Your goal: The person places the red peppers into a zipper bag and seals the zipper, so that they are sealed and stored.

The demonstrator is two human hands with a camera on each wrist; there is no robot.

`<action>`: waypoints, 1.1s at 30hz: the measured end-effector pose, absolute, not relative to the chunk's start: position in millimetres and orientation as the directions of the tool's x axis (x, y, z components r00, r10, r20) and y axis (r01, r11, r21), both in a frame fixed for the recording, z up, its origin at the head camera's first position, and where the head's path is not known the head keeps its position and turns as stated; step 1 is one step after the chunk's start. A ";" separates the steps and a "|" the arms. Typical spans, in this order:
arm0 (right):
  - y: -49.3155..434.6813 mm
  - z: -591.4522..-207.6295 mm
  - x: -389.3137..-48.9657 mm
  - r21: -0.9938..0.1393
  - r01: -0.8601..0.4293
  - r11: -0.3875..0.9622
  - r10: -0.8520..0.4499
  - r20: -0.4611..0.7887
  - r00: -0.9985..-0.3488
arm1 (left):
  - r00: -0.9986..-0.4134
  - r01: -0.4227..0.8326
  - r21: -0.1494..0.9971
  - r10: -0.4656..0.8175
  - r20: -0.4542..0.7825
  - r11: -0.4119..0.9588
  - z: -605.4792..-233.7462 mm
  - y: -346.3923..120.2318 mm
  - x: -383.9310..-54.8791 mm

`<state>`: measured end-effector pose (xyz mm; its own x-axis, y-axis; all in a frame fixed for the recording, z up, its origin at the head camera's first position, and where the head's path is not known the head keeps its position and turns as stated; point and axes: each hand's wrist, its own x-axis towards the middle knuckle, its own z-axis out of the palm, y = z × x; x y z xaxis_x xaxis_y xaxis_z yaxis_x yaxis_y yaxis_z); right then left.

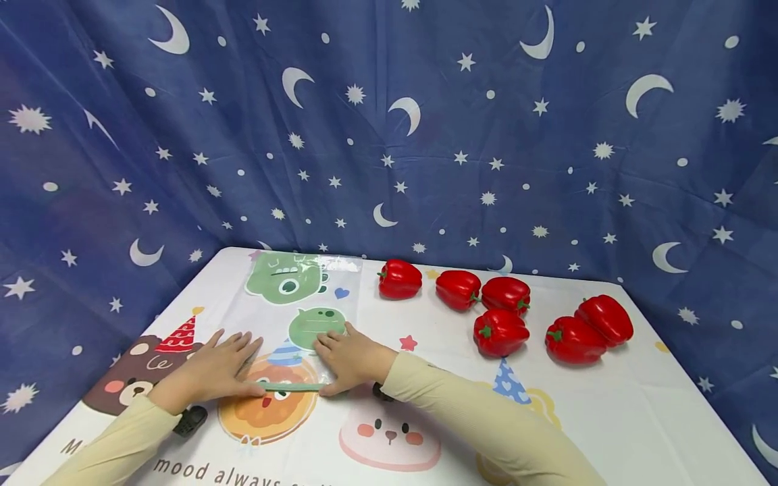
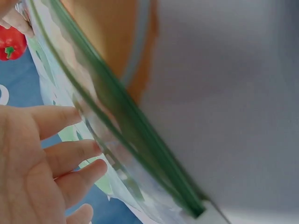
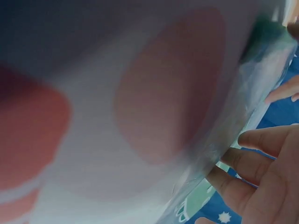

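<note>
Left hand and right hand, fingers spread, no grip visible, at the bag, left of the peppers: smoothing, seemingly; next likely calls for pinching the zip

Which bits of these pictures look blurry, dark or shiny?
Head view: bright and mostly sharp, with crisp red peppers and white glare near the far edge of the clear bag; left wrist view: dimmer, the left hand clearer than the hazy tablecloth; right wrist view: the tablecloth's print badly out of focus, the upper left corner darkened.
</note>
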<state>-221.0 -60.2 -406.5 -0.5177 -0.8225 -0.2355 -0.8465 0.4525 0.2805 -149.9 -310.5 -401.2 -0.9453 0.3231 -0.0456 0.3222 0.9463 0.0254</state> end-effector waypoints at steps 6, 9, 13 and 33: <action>-49.4 -405.5 -223.8 0.229 -0.853 0.469 -0.836 -0.197 -0.513 | -0.944 0.318 0.069 0.323 -0.068 0.946 -399.9 -297.1 -150.0; -47.5 -405.1 -222.8 0.242 -0.853 0.461 -0.848 -0.164 -0.505 | -0.944 0.312 0.083 0.318 -0.084 0.947 -401.0 -288.1 -150.9; -46.0 -405.7 -221.1 0.256 -0.861 0.440 -0.865 -0.139 -0.483 | -0.942 0.312 0.082 0.319 -0.104 0.947 -399.2 -275.6 -150.1; -19.2 -377.7 -231.2 0.292 -0.792 0.536 -0.838 0.073 -0.540 | -0.901 0.391 -0.039 0.391 0.188 0.920 -384.6 -216.7 -161.3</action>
<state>-231.2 -19.2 -377.7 -0.5402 -0.8383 0.0732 -0.7922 0.5360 0.2918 -161.3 -216.7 -384.6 -0.9010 0.3908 0.1881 0.3908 0.9197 -0.0387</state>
